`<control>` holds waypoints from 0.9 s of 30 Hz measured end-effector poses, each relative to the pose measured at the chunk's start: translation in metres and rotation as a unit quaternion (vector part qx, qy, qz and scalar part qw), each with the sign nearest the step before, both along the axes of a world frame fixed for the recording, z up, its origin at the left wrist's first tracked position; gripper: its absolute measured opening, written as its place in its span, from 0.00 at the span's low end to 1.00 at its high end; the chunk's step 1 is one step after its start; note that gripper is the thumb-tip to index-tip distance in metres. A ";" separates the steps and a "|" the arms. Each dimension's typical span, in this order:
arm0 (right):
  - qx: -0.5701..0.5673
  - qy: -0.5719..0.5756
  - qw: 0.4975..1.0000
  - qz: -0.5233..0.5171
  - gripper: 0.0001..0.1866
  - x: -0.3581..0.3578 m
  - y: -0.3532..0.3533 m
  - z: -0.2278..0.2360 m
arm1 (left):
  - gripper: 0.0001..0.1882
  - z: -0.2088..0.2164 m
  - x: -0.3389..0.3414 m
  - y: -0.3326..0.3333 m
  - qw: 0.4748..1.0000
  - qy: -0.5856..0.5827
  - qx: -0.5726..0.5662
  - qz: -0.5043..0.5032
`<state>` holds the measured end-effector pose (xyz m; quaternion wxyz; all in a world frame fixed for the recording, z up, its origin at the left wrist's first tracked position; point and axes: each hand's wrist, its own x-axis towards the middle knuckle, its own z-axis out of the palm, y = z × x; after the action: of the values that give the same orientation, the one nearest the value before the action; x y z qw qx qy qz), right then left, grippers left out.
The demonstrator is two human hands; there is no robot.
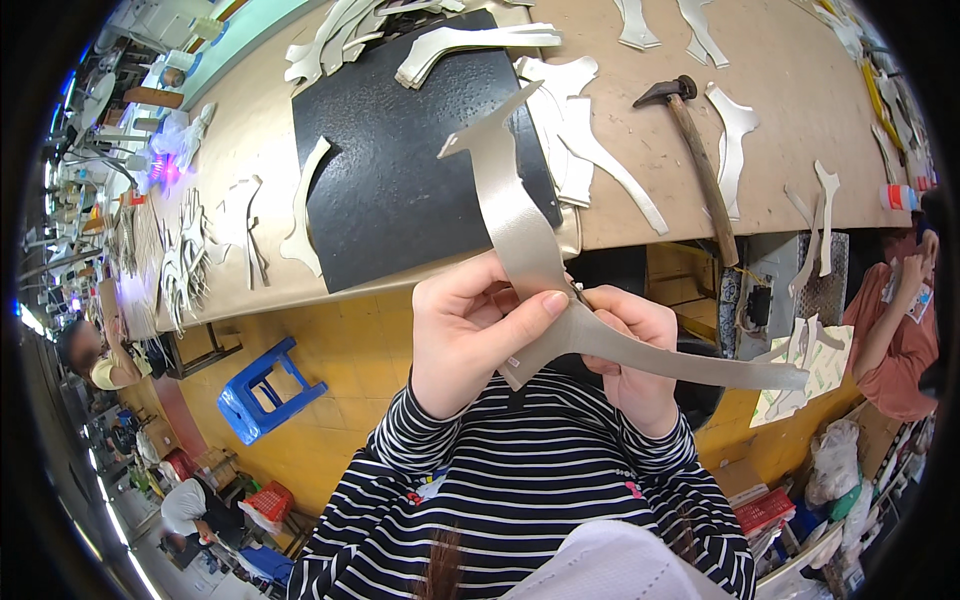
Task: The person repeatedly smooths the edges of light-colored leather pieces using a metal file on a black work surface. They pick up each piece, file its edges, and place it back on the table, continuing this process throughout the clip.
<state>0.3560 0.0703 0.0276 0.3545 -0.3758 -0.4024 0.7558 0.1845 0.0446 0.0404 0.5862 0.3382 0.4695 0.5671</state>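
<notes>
A long, curved, beige-grey leather piece (525, 235) with branching strap-like arms is held up in front of my chest. My left hand (455, 325) grips it near its middle, the thumb lying flat on the upper face. Close beside it, my right hand (640, 350) pinches the edge where one strap branches off to the right. A small dark spot shows between the hands; I cannot make out what it is. Beyond the hands, the far end of the piece overlaps a black mat (400, 170) on the workbench.
Pale cut pieces (470, 45) lie stacked along the mat's far edge, with more (590, 140) on its right. A hammer (700, 150) rests on the bench (620, 200). A blue stool (265, 390) stands on the yellow floor at left. Another person (895, 340) is at the right.
</notes>
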 end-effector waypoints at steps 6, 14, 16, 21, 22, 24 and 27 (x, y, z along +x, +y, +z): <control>-0.034 0.028 0.999 0.011 0.15 0.004 -0.001 -0.002 | 0.12 -0.001 -0.002 0.000 0.999 -0.035 -0.018 -0.013; -0.108 0.121 0.986 0.043 0.15 0.009 0.004 -0.011 | 0.10 0.003 0.003 0.002 0.997 -0.026 -0.062 0.021; -0.099 0.115 0.987 0.046 0.15 0.010 0.004 -0.012 | 0.10 0.004 0.004 0.003 0.997 -0.027 -0.065 0.021; -0.075 0.097 0.992 0.039 0.14 0.008 0.002 -0.011 | 0.10 0.000 0.005 0.003 0.998 -0.039 -0.050 0.028; -0.077 0.091 0.992 0.036 0.14 0.007 0.002 -0.010 | 0.10 -0.001 0.005 0.003 0.998 -0.029 -0.050 0.028; -0.076 0.080 0.993 0.030 0.14 0.005 0.003 -0.009 | 0.10 -0.003 0.006 0.003 0.998 -0.040 -0.040 0.032; -0.069 0.063 0.995 0.026 0.14 0.005 0.003 -0.009 | 0.10 -0.005 0.006 0.001 0.998 -0.047 -0.036 0.036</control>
<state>0.3606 0.0737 0.0182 0.3325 -0.3410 -0.3356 0.8127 0.1900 0.0458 0.0352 0.5984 0.2729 0.4737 0.5857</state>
